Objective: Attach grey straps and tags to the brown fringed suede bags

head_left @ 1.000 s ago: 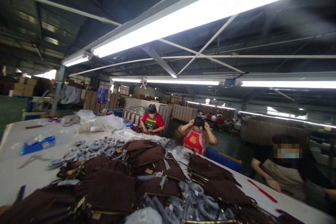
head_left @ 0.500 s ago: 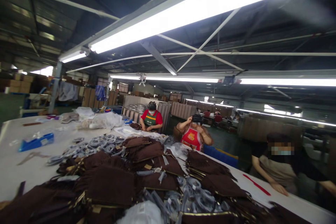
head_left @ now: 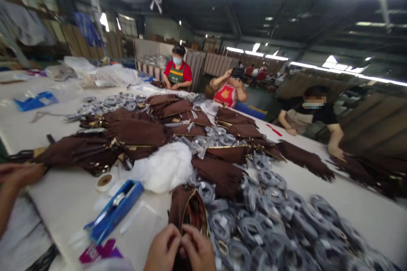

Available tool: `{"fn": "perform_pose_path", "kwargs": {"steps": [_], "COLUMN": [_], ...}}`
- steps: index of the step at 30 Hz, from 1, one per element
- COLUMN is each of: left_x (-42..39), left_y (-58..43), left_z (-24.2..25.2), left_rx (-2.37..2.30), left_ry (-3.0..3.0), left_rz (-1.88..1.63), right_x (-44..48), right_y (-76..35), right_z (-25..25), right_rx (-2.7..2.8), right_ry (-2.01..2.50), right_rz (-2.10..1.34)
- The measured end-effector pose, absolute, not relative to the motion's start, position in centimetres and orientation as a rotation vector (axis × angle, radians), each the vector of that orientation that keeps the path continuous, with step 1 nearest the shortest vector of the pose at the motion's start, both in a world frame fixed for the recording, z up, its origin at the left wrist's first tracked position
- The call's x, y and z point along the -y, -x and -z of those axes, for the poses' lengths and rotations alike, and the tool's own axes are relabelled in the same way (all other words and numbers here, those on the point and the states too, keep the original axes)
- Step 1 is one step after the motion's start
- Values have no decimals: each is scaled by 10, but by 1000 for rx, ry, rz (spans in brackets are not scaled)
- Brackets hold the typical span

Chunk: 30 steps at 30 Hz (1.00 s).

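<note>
At the bottom of the view my left hand point(head_left: 163, 249) and my right hand point(head_left: 199, 246) sit close together, fingers pinched at the near end of a brown fringed bag point(head_left: 177, 206). The bag's gold zipper is open, and a reddish-brown lining shows inside. What lies between my fingertips is too small and blurred to make out. Right beside the bag spreads a heap of grey coiled straps in clear wrapping point(head_left: 241, 226). A wad of white stuffing point(head_left: 167, 167) lies just beyond the bag.
A blue tape dispenser point(head_left: 116, 211), a tape roll point(head_left: 104, 182) and a purple packet point(head_left: 100, 252) lie left. Brown bags point(head_left: 140, 131) are piled mid-table. A co-worker's hand point(head_left: 23, 175) is at the left edge. Several people sit opposite; a red strip point(head_left: 274, 130) lies near one.
The view has tilted down, bringing both my hands, the open bag, the near dispenser and more coiled straps into sight. The person at right now reaches onto brown pieces on the table.
</note>
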<state>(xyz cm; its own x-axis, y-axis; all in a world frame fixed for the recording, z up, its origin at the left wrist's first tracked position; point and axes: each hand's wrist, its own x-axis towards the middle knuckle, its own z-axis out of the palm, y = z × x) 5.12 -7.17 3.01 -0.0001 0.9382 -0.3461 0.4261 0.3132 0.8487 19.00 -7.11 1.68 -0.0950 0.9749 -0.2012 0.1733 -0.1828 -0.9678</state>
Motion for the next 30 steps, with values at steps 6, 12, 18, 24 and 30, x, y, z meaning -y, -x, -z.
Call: {"fn": "perform_pose_path", "kwargs": {"steps": [6,12,18,24,30], "left_x": [70,68,71,65,47], "left_y": [-57,-56,-39,-21,3], "left_z": [-41,-43,-8,25,-4], "left_rx": [-1530,-1466,-1500,-1492,-1498], "left_ry": [-1487,-1532,-1731,-1789,-1237], "left_rz": [-805,-784,-521,-500,-746], "right_x": [71,71,68,77,67], "right_y": [-193,-204,-222,-235,-261], "right_z": [-19,-31,-24,6,46], "right_rx": [1285,1430,1156,1059,1391], "right_ry": [1350,1393,1343,1438,1851], "right_rz": [-1377,-1255,-1468,-1316,-881]}}
